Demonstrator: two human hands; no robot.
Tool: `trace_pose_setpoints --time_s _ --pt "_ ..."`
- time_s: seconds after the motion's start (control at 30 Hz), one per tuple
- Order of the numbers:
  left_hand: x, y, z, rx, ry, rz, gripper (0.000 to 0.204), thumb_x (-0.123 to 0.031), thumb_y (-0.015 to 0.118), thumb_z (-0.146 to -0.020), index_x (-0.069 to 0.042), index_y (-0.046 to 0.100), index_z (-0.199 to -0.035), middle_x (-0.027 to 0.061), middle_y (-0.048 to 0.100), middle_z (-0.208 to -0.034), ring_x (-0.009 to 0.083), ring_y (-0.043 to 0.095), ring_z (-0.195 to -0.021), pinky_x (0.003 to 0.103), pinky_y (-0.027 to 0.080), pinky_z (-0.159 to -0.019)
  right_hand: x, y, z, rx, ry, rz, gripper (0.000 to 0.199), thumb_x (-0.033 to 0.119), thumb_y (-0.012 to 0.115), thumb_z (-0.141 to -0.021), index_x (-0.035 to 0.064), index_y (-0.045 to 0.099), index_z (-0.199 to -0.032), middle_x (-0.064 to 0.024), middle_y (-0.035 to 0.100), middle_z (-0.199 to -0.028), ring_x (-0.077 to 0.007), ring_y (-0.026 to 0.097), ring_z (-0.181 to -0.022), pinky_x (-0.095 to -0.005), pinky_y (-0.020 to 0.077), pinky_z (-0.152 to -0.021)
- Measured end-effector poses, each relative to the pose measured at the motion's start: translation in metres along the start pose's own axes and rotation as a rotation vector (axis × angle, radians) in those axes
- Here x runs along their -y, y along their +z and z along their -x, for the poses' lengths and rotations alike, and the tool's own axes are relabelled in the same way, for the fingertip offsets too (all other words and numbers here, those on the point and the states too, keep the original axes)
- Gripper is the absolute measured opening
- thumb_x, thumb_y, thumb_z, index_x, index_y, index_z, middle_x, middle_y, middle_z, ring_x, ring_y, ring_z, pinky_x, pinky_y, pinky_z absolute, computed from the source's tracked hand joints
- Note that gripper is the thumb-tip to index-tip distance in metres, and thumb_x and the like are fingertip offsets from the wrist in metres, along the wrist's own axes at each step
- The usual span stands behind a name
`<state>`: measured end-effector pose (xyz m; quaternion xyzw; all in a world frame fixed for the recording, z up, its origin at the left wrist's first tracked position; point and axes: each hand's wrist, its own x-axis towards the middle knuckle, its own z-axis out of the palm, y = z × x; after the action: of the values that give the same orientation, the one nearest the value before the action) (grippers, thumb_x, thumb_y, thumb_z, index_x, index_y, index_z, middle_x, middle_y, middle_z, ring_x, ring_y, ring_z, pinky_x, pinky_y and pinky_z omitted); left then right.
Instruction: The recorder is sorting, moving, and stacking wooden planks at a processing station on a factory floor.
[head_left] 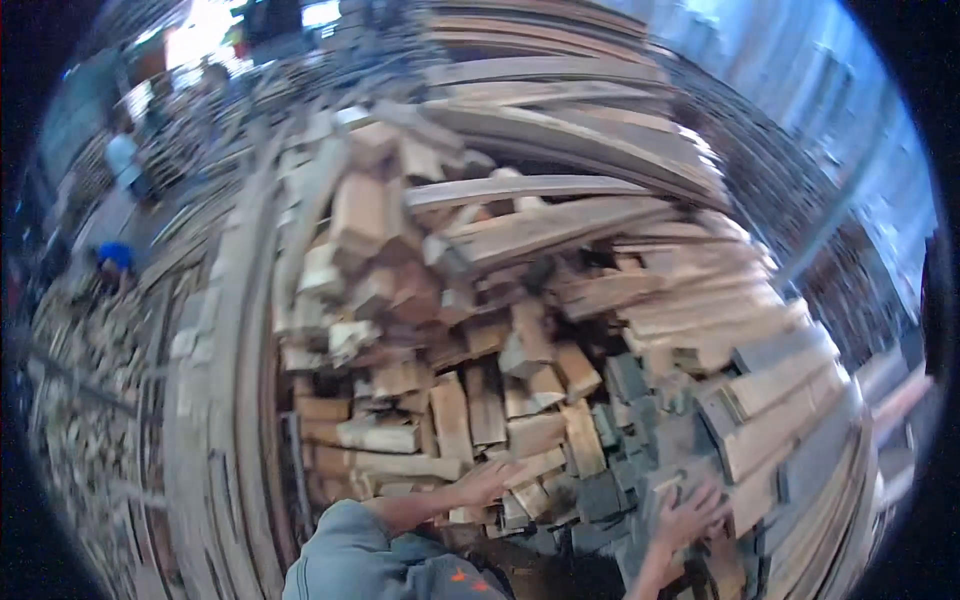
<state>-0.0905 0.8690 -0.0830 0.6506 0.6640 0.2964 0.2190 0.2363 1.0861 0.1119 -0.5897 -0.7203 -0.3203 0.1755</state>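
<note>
My left hand (485, 484) reaches in from a grey sleeve, fingers stretched out to the right. Its fingertips meet the end of a short pale wood block (540, 467) in the pile; I cannot tell whether they press on it. Over the dark grey blocks at the right, my right hand (692, 516) is held with its fingers spread, slightly blurred. A dark grey wood block (599, 495) lies between the two hands. Just beyond stand upright brown wood blocks (452, 416), packed close together.
Long planks (560, 125) are stacked high at the far side. More boards (800, 420) lie in layers on the right, beside a bluish sheet wall (780, 70). Long beams (225, 400) run along the left. Farther left a person in blue (115, 258) bends over scattered wood.
</note>
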Motion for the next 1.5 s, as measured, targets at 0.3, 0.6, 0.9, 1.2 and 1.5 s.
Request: trace_pose_setpoints --time_s 0.3,0.6,0.9,1.2,1.5 --pt "0.005 0.031 0.279 0.123 -0.769 0.129 0.041 -0.038 0.056 -0.091 -0.002 0.067 -0.108 0.0241 0.069 -0.105 0.0391 0.067 -0.099 0.051 0.053 -0.086 -0.005 -0.011 -0.012 -0.316 -0.163 0.080 0.075 0.071 0.032 -0.096 0.0074 0.053 -0.131 -0.0130 0.052 -0.122 -0.0399 0.044 -0.121 -0.0580 0.0325 -0.096" --pt "-0.043 0.087 0.290 -0.831 -1.234 0.283 0.048 -0.035 0.062 -0.086 -0.003 0.058 -0.122 0.0241 0.062 -0.124 0.0418 0.059 -0.116 0.049 0.048 -0.097 -0.014 -0.013 -0.004 -0.395 -0.205 -0.094 0.071 0.064 0.042 -0.097 0.0022 0.051 -0.129 -0.0218 0.049 -0.127 -0.0497 0.039 -0.126 -0.0633 0.0319 -0.098" --pt "-0.199 0.264 0.399 -0.434 -1.676 1.200 0.048 -0.040 0.056 -0.095 -0.003 0.065 -0.125 0.0123 0.067 -0.117 0.0258 0.063 -0.106 0.044 0.050 -0.091 -0.020 -0.007 -0.017 -0.174 -0.203 0.080 0.057 0.062 0.055 -0.088 0.0218 0.056 -0.129 -0.0053 0.054 -0.134 -0.0343 0.051 -0.120 -0.0581 0.0405 -0.095" --pt "-0.309 0.406 0.390 -0.650 -2.004 1.118 0.040 -0.039 0.052 -0.096 -0.006 0.072 -0.108 0.0133 0.070 -0.096 0.0266 0.066 -0.076 0.046 0.053 -0.071 -0.011 -0.019 -0.009 -0.301 -0.209 -0.163 0.052 0.060 0.059 -0.088 0.0260 0.057 -0.127 -0.0037 0.055 -0.123 -0.0376 0.046 -0.126 -0.0615 0.0368 -0.094" --pt "-0.288 0.345 0.434 -1.085 -1.618 1.467 0.045 -0.044 0.054 -0.096 -0.004 0.069 -0.113 0.0115 0.070 -0.105 0.0266 0.067 -0.088 0.042 0.053 -0.079 -0.023 -0.030 -0.009 -0.234 -0.253 -0.244 0.044 0.045 0.068 -0.081 0.0151 0.064 -0.113 -0.0097 0.063 -0.116 -0.0339 0.054 -0.110 -0.0546 0.0406 -0.091"
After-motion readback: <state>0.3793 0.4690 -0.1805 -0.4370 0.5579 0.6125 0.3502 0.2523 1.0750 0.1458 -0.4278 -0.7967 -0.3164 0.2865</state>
